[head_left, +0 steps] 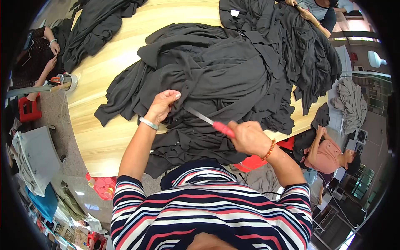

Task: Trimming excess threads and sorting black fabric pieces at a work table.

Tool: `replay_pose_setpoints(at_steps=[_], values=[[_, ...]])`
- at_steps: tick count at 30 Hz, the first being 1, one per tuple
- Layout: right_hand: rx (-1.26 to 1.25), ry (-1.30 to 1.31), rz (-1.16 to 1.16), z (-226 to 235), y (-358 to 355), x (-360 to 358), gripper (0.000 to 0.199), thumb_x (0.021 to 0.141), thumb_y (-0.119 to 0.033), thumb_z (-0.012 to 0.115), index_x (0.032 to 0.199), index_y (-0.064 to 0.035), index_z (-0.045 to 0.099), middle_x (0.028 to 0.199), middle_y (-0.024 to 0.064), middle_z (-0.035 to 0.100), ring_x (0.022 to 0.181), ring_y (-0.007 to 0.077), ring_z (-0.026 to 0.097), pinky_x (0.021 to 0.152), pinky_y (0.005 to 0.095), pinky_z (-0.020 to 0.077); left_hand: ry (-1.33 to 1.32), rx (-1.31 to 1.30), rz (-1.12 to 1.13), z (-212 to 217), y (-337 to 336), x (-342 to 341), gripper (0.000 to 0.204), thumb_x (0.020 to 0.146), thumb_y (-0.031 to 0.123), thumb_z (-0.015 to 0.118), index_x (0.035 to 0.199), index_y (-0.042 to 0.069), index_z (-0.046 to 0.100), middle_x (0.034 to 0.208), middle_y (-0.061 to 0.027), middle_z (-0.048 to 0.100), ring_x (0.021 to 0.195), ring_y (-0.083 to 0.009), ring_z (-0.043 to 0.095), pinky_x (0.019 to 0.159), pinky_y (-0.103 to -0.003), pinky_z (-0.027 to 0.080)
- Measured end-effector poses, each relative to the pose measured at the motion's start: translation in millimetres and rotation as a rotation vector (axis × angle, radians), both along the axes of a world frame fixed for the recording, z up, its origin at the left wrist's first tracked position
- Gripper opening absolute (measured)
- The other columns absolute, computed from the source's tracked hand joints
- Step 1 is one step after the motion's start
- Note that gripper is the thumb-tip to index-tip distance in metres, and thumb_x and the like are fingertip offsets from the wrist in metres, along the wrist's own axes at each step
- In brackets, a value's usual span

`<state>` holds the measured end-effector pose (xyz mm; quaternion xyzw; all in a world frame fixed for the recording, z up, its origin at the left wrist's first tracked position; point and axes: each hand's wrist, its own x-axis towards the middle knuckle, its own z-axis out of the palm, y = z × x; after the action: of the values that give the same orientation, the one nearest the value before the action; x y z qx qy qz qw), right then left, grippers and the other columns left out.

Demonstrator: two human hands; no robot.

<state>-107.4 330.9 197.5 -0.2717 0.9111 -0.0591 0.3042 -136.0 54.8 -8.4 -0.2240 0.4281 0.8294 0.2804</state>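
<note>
A dark charcoal shirt (225, 79) lies spread and crumpled in front of me on the table. My left hand (161, 106) is closed in a pinch on its cloth, beside a placket with a small dark button (186, 87). In my right hand (251, 137) is a red-handled tool with a narrow metal blade (224, 129), gripped by the handle. Its blade points left toward the pinched cloth; motion blurs it, and I cannot tell whether the tip touches the fabric. More dark cloth (179, 143) hangs over the near table edge against me.
The pale wooden table (93, 146) has a curved left edge. Other dark garments (96, 27) lie at the far left, and more are heaped at the right (308, 50). People sit around the table. A clear container (68, 81) stands at the left edge; red stools (102, 185) are below.
</note>
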Motion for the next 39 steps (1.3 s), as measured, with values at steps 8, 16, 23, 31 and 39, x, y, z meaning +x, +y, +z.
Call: replay_pose_setpoints(at_steps=[8,16,23,31,39], values=[[-0.012,0.128,-0.067,6,-23,-12,0.018,0.079,-0.017,0.061,0.083,-0.0003,0.056,0.058,0.0171,0.060,0.056,0.0351,0.064,0.053,0.0431,0.0491,0.005,-0.065,0.132,6,3,36,0.019,0.092,0.019,0.065,0.096,0.001,0.066,0.076,0.0027,0.061,0.064,-0.0050,0.051,0.060,-0.020,0.042],[-0.078,-0.072,-0.172,20,-22,-8,0.018,0.080,-0.012,0.062,0.095,-0.0038,0.056,0.066,0.0199,0.062,0.067,0.0395,0.063,0.060,0.0457,0.0492,0.435,-0.681,0.075,24,12,19,0.021,0.089,0.019,0.066,0.088,-0.002,0.063,0.068,-0.0009,0.055,0.061,-0.0087,0.049,0.058,-0.025,0.043],[-0.188,0.120,-0.383,15,1,-2,0.020,0.084,-0.011,0.061,0.102,-0.0052,0.055,0.077,0.0195,0.064,0.077,0.0399,0.063,0.068,0.0463,0.0496,0.333,-0.884,-0.079,70,47,-54,0.041,0.083,0.022,0.075,0.105,-0.009,0.061,0.090,-0.0067,0.066,0.077,-0.0120,0.060,0.070,-0.025,0.049],[-0.045,0.031,-0.168,33,-9,-23,0.019,0.085,-0.019,0.061,0.096,-0.0040,0.056,0.066,0.0203,0.061,0.067,0.0407,0.062,0.064,0.0484,0.0487,0.209,0.025,0.235,8,41,-11,0.022,0.092,0.012,0.065,0.109,-0.002,0.064,0.106,-0.0053,0.067,0.092,-0.0101,0.062,0.085,-0.025,0.048],[-0.076,0.067,0.041,22,-28,-45,0.020,0.084,-0.020,0.061,0.092,-0.0016,0.059,0.068,0.0197,0.063,0.070,0.0383,0.064,0.064,0.0469,0.0497,0.271,0.001,0.273,14,39,2,0.015,0.091,0.015,0.066,0.100,0.002,0.067,0.094,0.0018,0.067,0.081,-0.0057,0.058,0.073,-0.022,0.047]])
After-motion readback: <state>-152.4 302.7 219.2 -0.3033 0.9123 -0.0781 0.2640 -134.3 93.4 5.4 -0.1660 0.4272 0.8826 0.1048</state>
